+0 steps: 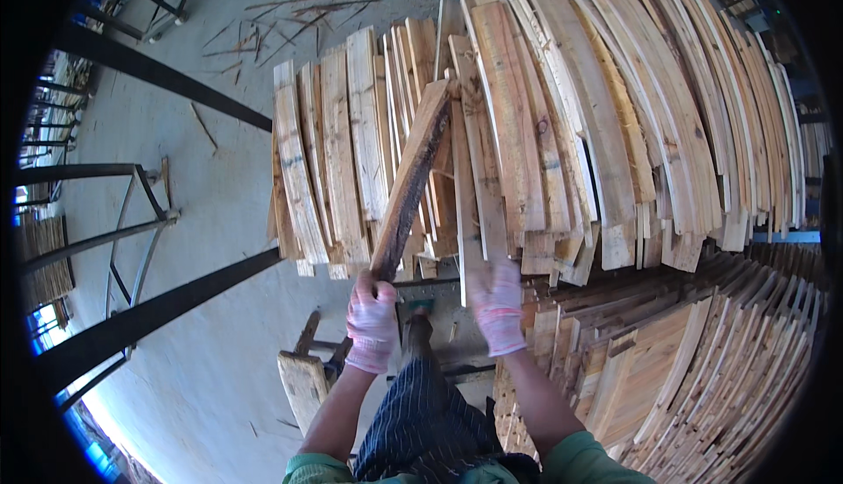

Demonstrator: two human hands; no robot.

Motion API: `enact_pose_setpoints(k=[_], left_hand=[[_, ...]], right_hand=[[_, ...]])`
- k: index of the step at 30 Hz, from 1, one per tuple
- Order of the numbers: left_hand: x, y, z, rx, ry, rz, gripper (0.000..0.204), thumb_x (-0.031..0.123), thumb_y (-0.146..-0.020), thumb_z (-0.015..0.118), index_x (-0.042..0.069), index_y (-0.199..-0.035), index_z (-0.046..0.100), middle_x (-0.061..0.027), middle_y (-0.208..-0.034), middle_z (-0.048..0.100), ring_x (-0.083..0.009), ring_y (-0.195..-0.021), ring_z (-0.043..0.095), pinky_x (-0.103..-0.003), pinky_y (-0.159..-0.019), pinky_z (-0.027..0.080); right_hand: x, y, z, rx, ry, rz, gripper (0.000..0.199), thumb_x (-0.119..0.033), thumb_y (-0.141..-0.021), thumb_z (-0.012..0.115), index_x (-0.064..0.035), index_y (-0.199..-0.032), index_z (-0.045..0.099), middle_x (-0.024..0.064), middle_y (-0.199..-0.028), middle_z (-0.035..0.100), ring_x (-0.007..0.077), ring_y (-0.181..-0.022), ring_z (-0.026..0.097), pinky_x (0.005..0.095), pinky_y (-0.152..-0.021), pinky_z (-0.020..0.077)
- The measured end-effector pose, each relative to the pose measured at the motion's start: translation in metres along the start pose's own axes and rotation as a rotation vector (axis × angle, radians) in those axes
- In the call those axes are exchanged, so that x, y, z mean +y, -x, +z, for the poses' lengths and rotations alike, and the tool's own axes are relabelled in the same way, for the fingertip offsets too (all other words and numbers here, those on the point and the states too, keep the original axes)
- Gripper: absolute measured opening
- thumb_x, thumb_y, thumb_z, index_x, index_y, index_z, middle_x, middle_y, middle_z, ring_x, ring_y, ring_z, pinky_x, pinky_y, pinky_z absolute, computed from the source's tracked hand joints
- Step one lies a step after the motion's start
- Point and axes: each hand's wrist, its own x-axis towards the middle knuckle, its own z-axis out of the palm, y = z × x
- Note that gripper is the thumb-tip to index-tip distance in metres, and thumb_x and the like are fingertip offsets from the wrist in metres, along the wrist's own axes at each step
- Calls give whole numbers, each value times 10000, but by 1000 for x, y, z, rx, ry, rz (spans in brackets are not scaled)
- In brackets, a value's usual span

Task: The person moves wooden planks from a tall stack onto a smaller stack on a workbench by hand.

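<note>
My left hand, in a white and pink knit glove, is closed round the near end of a wooden plank. One edge of that plank carries dark bark; it slants up and away over the stack of boards. My right hand, gloved alike, is at the near ends of the boards, beside a narrow board that sticks out toward me. Motion smears its fingers, so whether it grips that board is unclear.
Long rough boards lean in a row to the right. More stacked boards stand at the lower right. Dark metal bars run in from the left. A wooden stand is by my left forearm. Wood scraps litter the far floor.
</note>
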Motion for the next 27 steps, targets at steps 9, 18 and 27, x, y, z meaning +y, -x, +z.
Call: enact_pose_setpoints(k=[9, 18, 27], left_hand=[[56, 74, 2, -128, 747, -539, 770, 28, -884, 590, 79, -1569, 240, -332, -1276, 507, -512, -1071, 585, -526, -917, 522], [-45, 459, -172, -1132, 262, -872, 827, 177, -841, 694, 203, -1559, 283, -288, -1301, 550, -490, -1132, 601, -545, -948, 503], [-62, 311, -60, -765, 435, -914, 557, 210, -922, 669, 68, -1415, 453, -246, -1271, 594, -401, -1143, 620, -453, -967, 505]], right_hand=[[-18, 26, 72, -604, -497, 42, 554, -474, -971, 642, -1, -1254, 583, 149, -1109, 669, 253, -1020, 626, 340, -883, 511], [55, -38, -11, 84, 253, 153, 737, -525, -988, 550, 11, -1476, 416, 337, -1392, 486, 451, -1289, 530, 464, -1093, 459], [101, -103, 16, -3, 138, 380, 950, -779, -894, 463, 102, -1205, 633, 363, -1147, 645, 483, -1140, 614, 483, -949, 499]])
